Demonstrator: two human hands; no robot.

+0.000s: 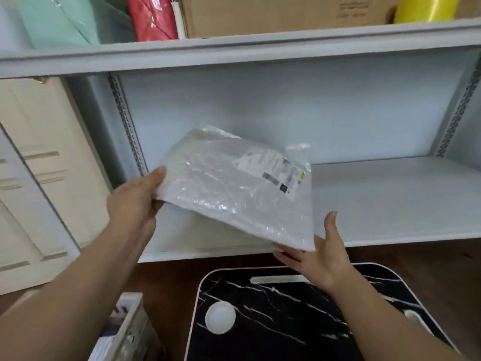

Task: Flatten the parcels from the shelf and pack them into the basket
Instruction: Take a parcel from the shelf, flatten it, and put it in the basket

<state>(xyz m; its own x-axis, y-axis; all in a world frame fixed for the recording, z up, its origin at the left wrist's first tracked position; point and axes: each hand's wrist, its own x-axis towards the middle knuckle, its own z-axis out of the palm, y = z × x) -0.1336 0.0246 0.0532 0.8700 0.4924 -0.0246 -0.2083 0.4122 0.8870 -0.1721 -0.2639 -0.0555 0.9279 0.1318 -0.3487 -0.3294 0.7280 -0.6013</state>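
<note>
Pinching the parcel (234, 183) edge with my left hand (135, 201), right hand (320, 254) flat-fingered underneath; I'd level it before pressing flat.

A single wide-angle view from the person's head looks forward and down, close to a grey metal shelf unit (260, 48) that fills the upper frame; straight lines bow toward the edges. A black marble-patterned tabletop (299, 321) sits at the bottom, just below.

The parcel (234, 188) hides the right hand's fingertips; its label print is blurred. The basket (125, 332) is cut off at the near edge.
</note>
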